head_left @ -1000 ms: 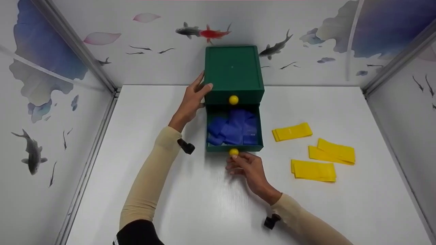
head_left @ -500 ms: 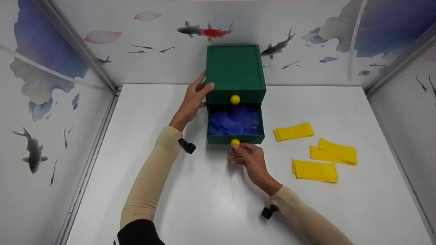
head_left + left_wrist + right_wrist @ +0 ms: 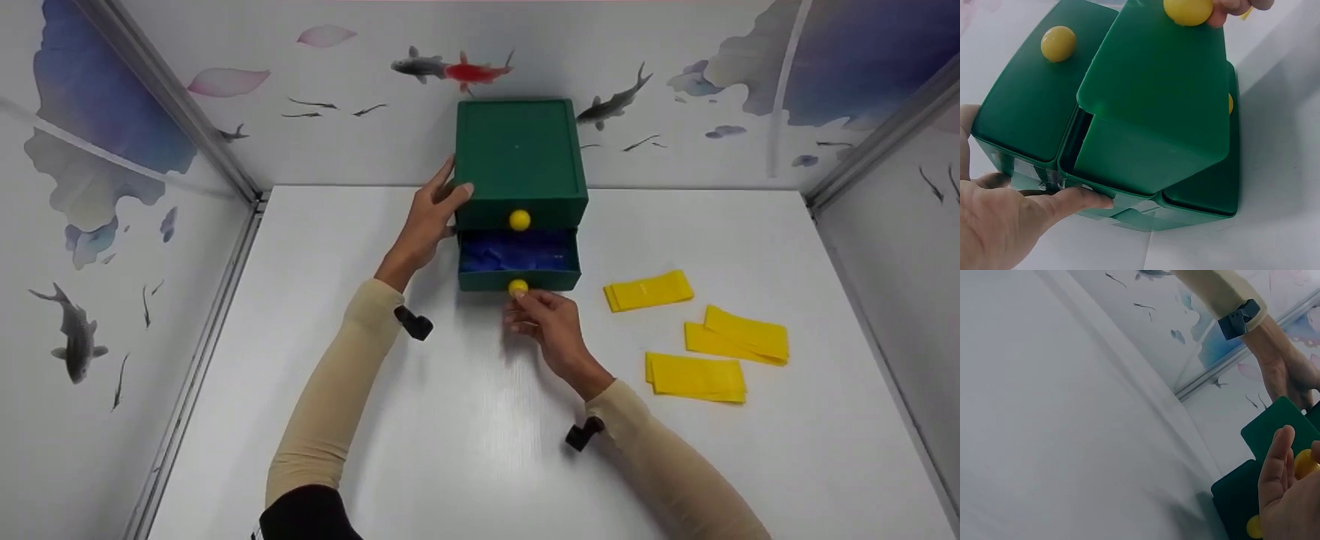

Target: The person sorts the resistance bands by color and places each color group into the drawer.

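1. The green three-drawer cabinet (image 3: 517, 150) stood at the back of the white tabletop (image 3: 450, 412), its middle drawer (image 3: 484, 282) partly out, jutting beyond the top drawer (image 3: 486, 214) above it.
2. The left hand (image 3: 425, 223) was spread against the cabinet, thumb at its top edge and fingers fairly straight along its left side; it enclosed nothing.
3. The right hand (image 3: 556, 326) pinched the middle drawer's yellow ball knob (image 3: 518, 286) between thumb and forefinger, the other fingers loosely bent below.
4. Blue material (image 3: 514, 251) lay inside that drawer, too shadowed to tell its pieces apart.
5. The step in hand, as far as could be judged, was closing the middle drawer, with the left hand as brace.
6. The next move seemed to call for a straight, level push on the knob until the drawer front sat flush, with enough counter-pressure that the cabinet did not shift.
7. Folded yellow strips (image 3: 696, 377) lay to the right, touched by neither hand.
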`<control>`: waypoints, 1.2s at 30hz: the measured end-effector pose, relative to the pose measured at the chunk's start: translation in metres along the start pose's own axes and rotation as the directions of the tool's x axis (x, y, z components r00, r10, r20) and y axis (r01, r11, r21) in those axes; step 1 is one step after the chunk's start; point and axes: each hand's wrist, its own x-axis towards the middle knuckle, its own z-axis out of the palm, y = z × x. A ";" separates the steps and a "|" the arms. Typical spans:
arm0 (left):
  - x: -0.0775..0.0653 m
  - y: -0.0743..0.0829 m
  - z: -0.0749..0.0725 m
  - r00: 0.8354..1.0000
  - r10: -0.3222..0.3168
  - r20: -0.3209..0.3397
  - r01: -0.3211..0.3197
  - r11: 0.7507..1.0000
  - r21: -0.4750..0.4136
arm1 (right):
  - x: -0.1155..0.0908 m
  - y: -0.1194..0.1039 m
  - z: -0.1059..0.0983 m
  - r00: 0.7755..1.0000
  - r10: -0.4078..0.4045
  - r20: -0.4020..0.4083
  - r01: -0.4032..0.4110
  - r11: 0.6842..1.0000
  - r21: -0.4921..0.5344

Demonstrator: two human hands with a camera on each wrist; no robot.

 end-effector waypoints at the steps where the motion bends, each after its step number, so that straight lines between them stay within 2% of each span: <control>1: 0.000 0.000 0.000 1.000 0.002 0.001 -0.002 1.000 -0.005 | 0.002 -0.001 0.000 1.000 0.000 -0.006 0.000 1.000 0.002; 4: 0.001 0.000 -0.001 1.000 0.004 0.003 -0.004 1.000 -0.021 | 0.009 -0.004 0.001 1.000 -0.002 -0.011 0.001 1.000 -0.010; 22: 0.002 -0.001 -0.002 1.000 -0.003 -0.007 0.003 1.000 0.014 | 0.047 -0.014 0.001 1.000 -0.006 -0.031 0.005 1.000 -0.019; 30: 0.002 -0.002 -0.001 1.000 0.013 -0.007 -0.013 1.000 0.010 | 0.059 -0.017 0.000 0.998 -0.036 -0.050 0.033 0.997 -0.067; 36: 0.000 -0.001 0.001 1.000 0.014 -0.006 -0.014 1.000 0.024 | 0.063 -0.020 0.000 0.998 -0.028 -0.062 0.023 0.996 -0.081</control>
